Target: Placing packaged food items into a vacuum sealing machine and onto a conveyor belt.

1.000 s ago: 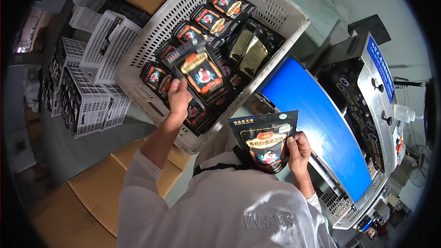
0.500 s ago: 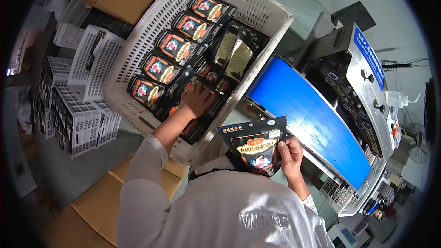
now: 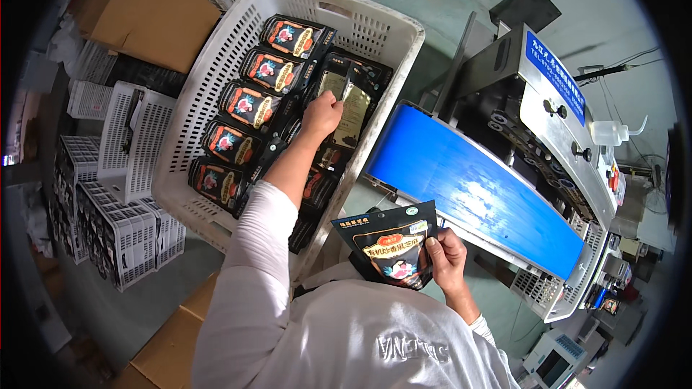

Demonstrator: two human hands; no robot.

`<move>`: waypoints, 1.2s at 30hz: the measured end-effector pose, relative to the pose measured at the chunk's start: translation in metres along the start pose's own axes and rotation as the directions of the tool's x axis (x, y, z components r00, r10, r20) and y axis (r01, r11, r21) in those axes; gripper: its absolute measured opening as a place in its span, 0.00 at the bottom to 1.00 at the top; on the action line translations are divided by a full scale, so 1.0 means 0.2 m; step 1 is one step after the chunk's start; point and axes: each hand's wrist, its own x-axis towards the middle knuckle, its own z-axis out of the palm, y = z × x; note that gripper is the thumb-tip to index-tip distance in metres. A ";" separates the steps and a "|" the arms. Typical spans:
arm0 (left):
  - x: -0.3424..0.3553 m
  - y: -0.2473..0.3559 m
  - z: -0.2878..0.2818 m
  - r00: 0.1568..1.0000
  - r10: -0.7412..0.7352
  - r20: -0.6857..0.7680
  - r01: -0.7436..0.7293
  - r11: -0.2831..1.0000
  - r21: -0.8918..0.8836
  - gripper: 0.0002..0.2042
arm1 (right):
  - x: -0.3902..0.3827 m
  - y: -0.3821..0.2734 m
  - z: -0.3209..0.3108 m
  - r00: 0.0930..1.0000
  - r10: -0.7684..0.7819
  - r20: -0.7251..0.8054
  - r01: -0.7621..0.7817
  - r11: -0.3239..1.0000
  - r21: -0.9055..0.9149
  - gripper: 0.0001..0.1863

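My right hand [image 3: 448, 259] is closed on the edge of a black stand-up pouch [image 3: 393, 248] with a printed front, held before my body. Another dark edge shows behind that pouch; I cannot tell whether it is a second one. My left hand [image 3: 322, 117] reaches into a white plastic crate [image 3: 167, 173] of similar pouches. Its fingers are curled closed at a black pouch with a gold back panel [image 3: 333, 83], which lies face down. A second gold-backed pouch [image 3: 353, 117] lies beside it. Several pouches [image 3: 247, 104] stand in a slanted row along the crate's left side.
Right of the crate runs a blue conveyor belt [image 3: 461, 187] beside a metal machine [image 3: 497, 94] with black knobs. A white basket [image 3: 555, 292] sits at the belt's end. Stacked white crates [image 3: 119, 209] stand at left, cardboard boxes [image 3: 137, 11] behind. A squeeze bottle [image 3: 609, 132] rests on the machine.
My left hand has moved from the crate's near middle up and right to the gold-backed pouches. The view has shifted a little. My right hand still holds its pouch.
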 end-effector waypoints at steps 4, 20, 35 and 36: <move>-0.04 -0.02 0.00 0.990 -0.012 0.142 0.024 0.996 -0.089 0.16 | 0.00 0.00 -0.02 1.000 0.024 -0.021 -0.023 1.000 0.021 0.05; -0.31 0.16 -0.48 0.993 0.114 -0.006 -0.112 0.977 0.180 0.13 | 0.02 0.02 -0.05 0.999 -0.007 0.037 0.007 1.000 0.019 0.06; -0.45 -0.37 -0.23 0.938 0.157 -0.309 -0.081 0.966 0.247 0.11 | 0.04 0.00 -0.01 0.999 -0.035 0.025 0.037 0.997 -0.071 0.06; -0.48 -0.32 -0.28 0.946 0.042 -0.321 0.036 0.972 0.231 0.12 | 0.04 -0.01 0.00 0.999 -0.036 0.031 0.038 0.996 -0.077 0.06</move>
